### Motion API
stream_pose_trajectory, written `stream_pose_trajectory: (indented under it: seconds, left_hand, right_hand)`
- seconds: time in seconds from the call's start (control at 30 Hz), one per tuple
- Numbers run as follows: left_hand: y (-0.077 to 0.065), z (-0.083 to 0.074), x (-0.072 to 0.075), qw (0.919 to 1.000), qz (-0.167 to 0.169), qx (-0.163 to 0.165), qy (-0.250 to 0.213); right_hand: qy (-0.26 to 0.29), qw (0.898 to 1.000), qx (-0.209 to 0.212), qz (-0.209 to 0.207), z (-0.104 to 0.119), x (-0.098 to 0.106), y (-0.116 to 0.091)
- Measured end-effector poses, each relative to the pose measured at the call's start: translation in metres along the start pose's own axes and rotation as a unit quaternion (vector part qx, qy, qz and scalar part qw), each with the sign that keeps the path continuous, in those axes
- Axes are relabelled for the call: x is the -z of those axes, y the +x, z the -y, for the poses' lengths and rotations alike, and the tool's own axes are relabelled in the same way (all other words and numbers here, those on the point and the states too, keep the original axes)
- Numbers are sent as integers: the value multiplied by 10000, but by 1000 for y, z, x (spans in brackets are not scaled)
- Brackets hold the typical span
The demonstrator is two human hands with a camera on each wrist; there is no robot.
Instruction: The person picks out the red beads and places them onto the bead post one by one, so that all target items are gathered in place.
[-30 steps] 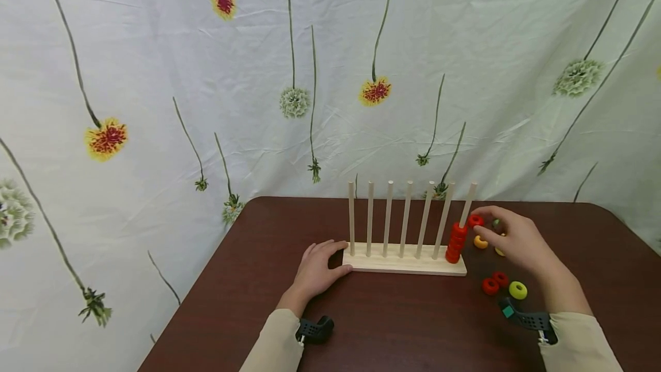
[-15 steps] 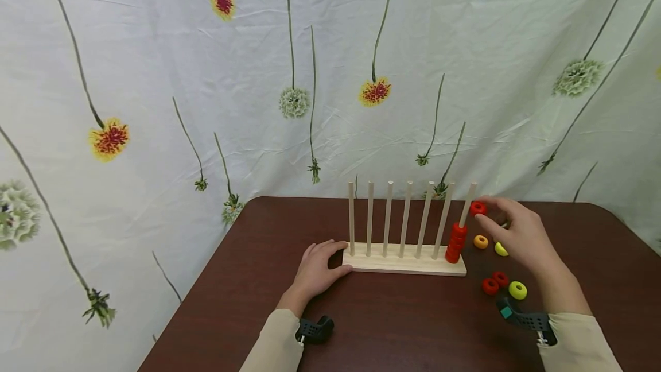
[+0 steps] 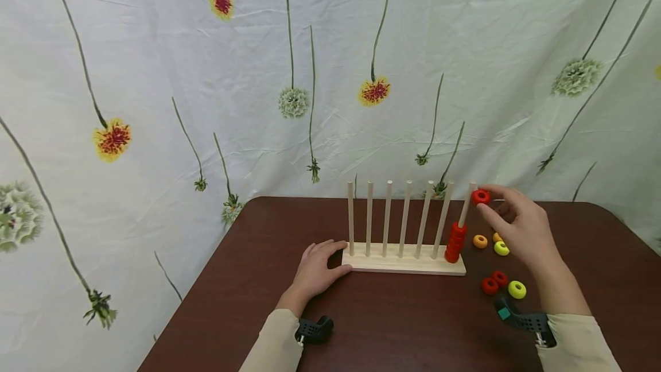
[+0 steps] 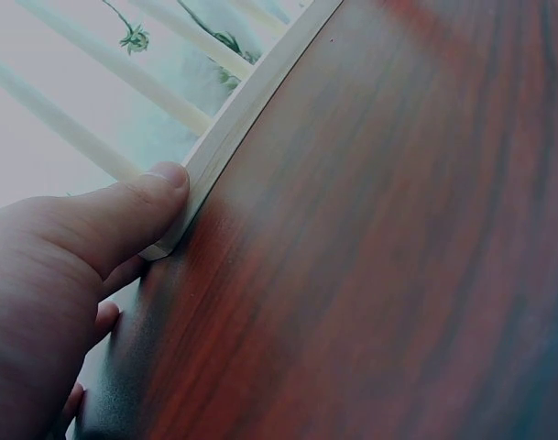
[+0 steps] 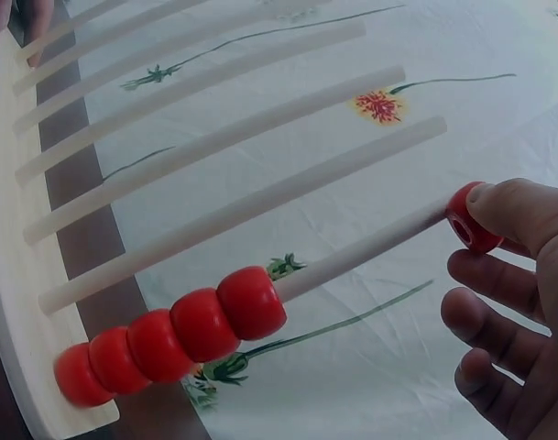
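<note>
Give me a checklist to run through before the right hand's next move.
1. Left hand holding the end of the wooden base: ok.
2. Right hand pinching a red bead: ok.
3. Bare length left on the rightmost peg, above its five stacked beads: ok.
4. Held bead's hole lined up with that peg's tip: cannot tell.
5. Loose beads apart from the base: ok.

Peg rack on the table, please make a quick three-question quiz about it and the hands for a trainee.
1. How many red rings are stacked at the foot of the rightmost peg?
2. True or false: the right hand pinches a yellow ring.
3. What does the left hand touch: A) an orange ring, B) the rack at its left end, C) the hanging cloth?

Key: 1. Five. 2. False; the held ring is red. 3. B.
</note>
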State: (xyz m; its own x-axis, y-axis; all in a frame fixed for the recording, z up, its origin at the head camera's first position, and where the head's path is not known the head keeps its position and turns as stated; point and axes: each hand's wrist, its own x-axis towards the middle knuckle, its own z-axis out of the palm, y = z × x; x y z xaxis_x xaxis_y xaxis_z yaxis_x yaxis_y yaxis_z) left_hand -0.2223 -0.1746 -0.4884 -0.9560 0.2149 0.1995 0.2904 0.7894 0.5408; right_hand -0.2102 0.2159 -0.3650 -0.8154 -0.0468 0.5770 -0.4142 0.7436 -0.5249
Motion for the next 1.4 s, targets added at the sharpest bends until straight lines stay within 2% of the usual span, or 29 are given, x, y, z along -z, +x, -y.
stream_pose_trajectory:
  seconds: [0.4,0.6,1.0,1.4]
  left_hand:
    - [-1,-3,2,10000,5,12,-42]
    - [-1,-3,3,10000,46,44,-19]
    - [1,-1,1,10000,55,41,32]
    - [0,-3,2,10000,29,76,41]
  right_hand:
    - [252,9973,-27,-694,17,-5,1]
    - [531,9946,-143,-875,22,-10,3]
    - [612,9926,-407,-962,24,-15,9]
    - [922,9895,-880,-678,23,-16,12]
